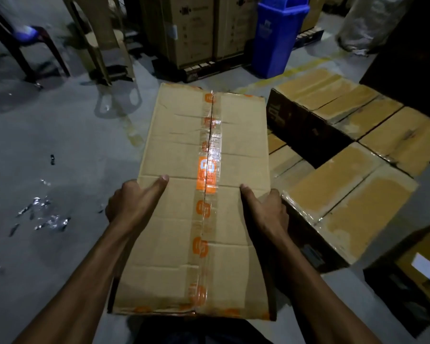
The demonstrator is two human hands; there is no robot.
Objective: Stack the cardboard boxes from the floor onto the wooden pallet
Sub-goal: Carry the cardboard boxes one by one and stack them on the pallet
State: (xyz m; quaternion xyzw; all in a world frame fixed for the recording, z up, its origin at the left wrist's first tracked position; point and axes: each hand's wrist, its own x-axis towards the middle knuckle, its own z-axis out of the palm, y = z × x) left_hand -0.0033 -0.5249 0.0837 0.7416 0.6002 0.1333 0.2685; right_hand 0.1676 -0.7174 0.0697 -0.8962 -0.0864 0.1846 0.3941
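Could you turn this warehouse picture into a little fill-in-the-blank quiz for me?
1. The left hand and right hand grip the long cardboard box by its two ____.
2. The tape running down the box's middle seam bears ____ logos.
3. The bin standing behind the box is ____.
4. More boxes sit to the person's ____.

Missing words: sides; orange; blue; right

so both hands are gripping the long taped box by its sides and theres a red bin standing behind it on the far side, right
Not quite: the bin is blue, not red. The rest holds in the head view: the left hand and the right hand grip the long taped box by its sides, thumbs on top, and the bin stands beyond its far end.
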